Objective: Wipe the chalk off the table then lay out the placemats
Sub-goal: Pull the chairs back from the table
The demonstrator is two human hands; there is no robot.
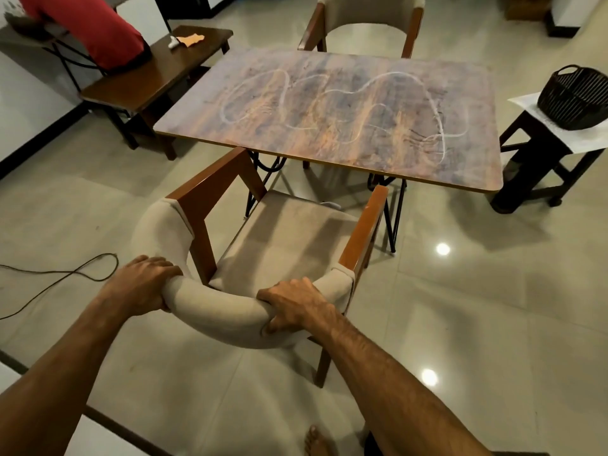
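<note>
The table (460, 166) has a mottled brown and purple top with looping white chalk lines (283, 93) drawn across it. A wooden chair (286, 238) with a beige padded seat and curved backrest stands in front of the table's near edge. My left hand (141, 284) grips the left part of the backrest. My right hand (292, 304) grips the backrest further right. An orange cloth (190, 39) lies on the side table at the back left. No placemats are visible.
A dark wooden side table (144, 83) stands at the left with a white object beside the cloth. A second chair (365, 24) faces me across the table. A dark woven basket (574, 97) sits on a stool (539, 149) at the right. A cable (65, 274) lies on the tiled floor.
</note>
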